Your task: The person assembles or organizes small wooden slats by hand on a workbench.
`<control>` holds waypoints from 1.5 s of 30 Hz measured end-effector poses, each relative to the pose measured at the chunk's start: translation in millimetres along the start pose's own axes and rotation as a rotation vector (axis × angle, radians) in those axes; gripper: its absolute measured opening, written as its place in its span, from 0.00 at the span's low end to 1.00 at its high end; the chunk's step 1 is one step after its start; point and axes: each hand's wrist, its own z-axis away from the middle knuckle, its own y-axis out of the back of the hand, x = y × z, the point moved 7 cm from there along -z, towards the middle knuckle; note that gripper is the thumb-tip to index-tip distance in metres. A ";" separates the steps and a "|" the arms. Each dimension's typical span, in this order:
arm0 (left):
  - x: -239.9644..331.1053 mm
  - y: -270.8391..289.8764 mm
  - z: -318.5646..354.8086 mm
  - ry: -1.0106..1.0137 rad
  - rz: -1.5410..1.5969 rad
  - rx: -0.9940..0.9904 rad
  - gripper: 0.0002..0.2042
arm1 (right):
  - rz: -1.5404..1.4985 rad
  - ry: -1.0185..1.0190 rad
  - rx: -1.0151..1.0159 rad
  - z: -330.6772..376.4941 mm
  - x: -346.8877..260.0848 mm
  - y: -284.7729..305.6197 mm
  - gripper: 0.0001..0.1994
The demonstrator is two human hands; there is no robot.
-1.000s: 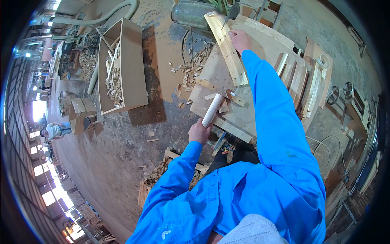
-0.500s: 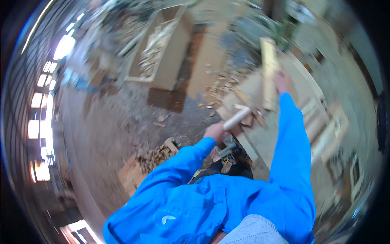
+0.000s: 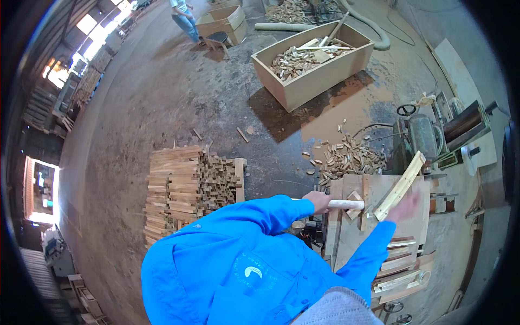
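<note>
stack of short cut wooden sticks [image 3: 187,189] sits on the concrete floor [image 3: 162,97] far left, well apart from the work. left hand [image 3: 317,201] is wrapped shut around the handle end of a pale round wooden mallet handle [image 3: 346,204], which lies roughly level over the flat plywood work board [image 3: 379,187]; the head end isn't clear, it seems to meet a small square wooden block [image 3: 355,197] on the board. right hand [image 3: 405,205] is blurred, fingers look closed on the lower end of a long pale wooden slat [image 3: 401,186] that tilts up and right. risks: the slat is held at one end only, so it can swing or twist out of the grip; a strike with the slat off-square can glance toward the right hand's fingers; the small block looks loose and could skid off. pile of wood offcuts [image 3: 349,157] lies just behind the board, near the green metal machine [image 3: 422,138], a trip hazard. large open plywood crate of scrap wood [image 3: 314,62] stands further back.
</note>
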 end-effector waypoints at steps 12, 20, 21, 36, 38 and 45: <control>-42.5 13.9 42.1 0.008 0.053 -0.048 0.20 | 0.473 0.545 -0.498 218.9 -71.4 -112.4 0.26; -63.9 -2.0 58.9 -0.027 0.039 -0.002 0.17 | 0.681 0.380 -0.409 316.8 17.9 44.7 0.27; -65.2 -1.4 59.4 -0.025 0.047 -0.004 0.17 | 0.719 0.407 -0.423 321.5 23.4 47.5 0.28; -64.0 15.5 69.9 -0.037 0.037 -0.004 0.18 | 0.832 0.442 -0.367 341.6 39.2 47.5 0.30; -63.1 14.1 71.8 -0.020 0.038 -0.010 0.18 | 0.825 0.445 -0.367 342.2 37.6 49.0 0.29; -62.4 8.0 68.3 -0.007 0.011 0.015 0.19 | 0.785 0.483 -0.360 338.9 33.8 53.6 0.29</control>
